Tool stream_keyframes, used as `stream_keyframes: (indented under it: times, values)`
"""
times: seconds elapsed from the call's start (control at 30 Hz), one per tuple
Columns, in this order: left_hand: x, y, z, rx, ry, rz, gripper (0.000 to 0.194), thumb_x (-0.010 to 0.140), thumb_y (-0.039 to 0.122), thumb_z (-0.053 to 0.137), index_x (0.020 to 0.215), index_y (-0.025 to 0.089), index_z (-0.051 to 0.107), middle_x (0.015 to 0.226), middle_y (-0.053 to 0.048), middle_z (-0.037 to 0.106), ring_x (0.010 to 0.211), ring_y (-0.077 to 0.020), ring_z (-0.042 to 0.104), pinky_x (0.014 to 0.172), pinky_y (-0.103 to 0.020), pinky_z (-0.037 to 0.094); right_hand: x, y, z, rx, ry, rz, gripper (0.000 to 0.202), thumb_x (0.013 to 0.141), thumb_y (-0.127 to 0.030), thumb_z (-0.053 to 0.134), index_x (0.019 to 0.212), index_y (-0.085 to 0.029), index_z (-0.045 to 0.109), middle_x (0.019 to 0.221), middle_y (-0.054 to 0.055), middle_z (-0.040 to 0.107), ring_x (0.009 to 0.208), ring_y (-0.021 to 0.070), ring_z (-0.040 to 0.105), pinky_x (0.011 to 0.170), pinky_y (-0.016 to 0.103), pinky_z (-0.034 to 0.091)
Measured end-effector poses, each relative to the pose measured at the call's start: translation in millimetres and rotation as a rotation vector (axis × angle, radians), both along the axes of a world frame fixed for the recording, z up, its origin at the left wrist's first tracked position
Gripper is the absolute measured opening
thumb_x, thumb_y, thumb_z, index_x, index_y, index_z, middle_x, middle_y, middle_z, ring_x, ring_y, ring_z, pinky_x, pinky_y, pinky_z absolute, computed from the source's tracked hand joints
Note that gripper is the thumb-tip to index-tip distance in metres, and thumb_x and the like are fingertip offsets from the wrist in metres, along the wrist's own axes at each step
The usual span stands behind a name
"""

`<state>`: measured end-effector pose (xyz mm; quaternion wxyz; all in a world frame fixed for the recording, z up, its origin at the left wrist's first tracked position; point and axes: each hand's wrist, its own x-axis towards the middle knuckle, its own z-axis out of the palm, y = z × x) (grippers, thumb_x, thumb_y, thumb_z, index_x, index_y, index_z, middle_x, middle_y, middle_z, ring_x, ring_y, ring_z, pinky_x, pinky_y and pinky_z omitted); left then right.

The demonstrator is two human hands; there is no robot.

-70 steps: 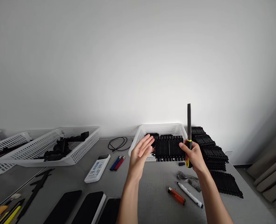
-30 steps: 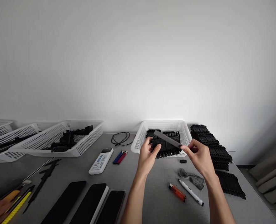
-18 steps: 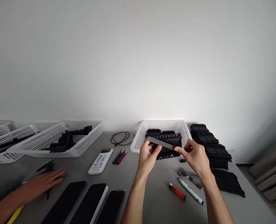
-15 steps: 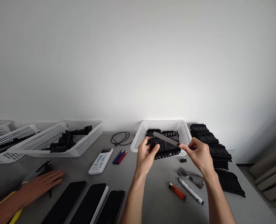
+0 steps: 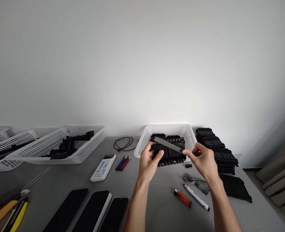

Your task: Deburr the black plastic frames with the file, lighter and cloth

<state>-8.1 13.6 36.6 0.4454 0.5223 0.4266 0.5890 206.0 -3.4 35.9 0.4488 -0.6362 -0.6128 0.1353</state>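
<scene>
A black ridged plastic plate (image 5: 172, 156) is held up by its left end in my left hand (image 5: 148, 162), thumb on its face. My right hand (image 5: 203, 160) pinches the lower right end of a flat grey strip (image 5: 169, 145), which slants across the front of the plate. Behind them, a white basket (image 5: 142, 144) holds more black ridged pieces. Below my right hand lie a grey cloth (image 5: 197, 183), a white marker (image 5: 197, 197), an orange lighter (image 5: 182, 198) and a small black cap (image 5: 188, 166).
Black ridged plates (image 5: 213, 141) are stacked at right, with another plate (image 5: 236, 188) nearer. At left are a basket of black parts (image 5: 90, 148), a white power bank (image 5: 103, 167), two lighters (image 5: 123, 163), a cable (image 5: 123, 144), three phones (image 5: 90, 211) and yellow-handled tools (image 5: 18, 216).
The other person's hand at the lower left has left the view, along with the dark object under it. The strip has shifted slightly left across the plate.
</scene>
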Motion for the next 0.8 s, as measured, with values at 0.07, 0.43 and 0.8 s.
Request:
stream_keyframes:
  times: [0.07, 0.43, 0.8]
  values:
    - [-4, 2, -1.8, -0.024, -0.012, 0.014, 0.047, 0.073, 0.04, 0.078, 0.109, 0.017, 0.059, 0.076, -0.004, 0.072, 0.067, -0.0169, 0.067, 0.062, -0.023, 0.049, 11, 1, 0.2, 0.004, 0.024, -0.021, 0.057, 0.074, -0.072, 0.065, 0.059, -0.022, 0.041, 0.051, -0.003, 0.049, 0.047, 0.0116, 0.038, 0.042, 0.022, 0.022]
    - [3, 1, -5.9, 0.029, 0.025, 0.012, 0.037, 0.076, 0.036, 0.076, 0.103, 0.017, 0.06, 0.081, -0.004, 0.072, 0.076, -0.0169, 0.068, 0.07, -0.024, 0.05, -16, -10, 5.7, -0.061, -0.048, 0.024, 0.053, 0.077, -0.071, 0.062, 0.061, -0.023, 0.045, 0.053, -0.002, 0.054, 0.049, 0.0133, 0.043, 0.04, 0.022, 0.022]
    - [1, 1, 4.4, -0.04, -0.055, 0.03, 0.047, 0.068, 0.038, 0.081, 0.104, 0.016, 0.061, 0.078, -0.004, 0.073, 0.073, -0.0185, 0.069, 0.069, -0.026, 0.052, 2, -4, 1.3, 0.024, 0.049, 0.005, 0.056, 0.075, -0.073, 0.062, 0.06, -0.022, 0.044, 0.05, -0.002, 0.05, 0.046, 0.0116, 0.038, 0.041, 0.023, 0.022]
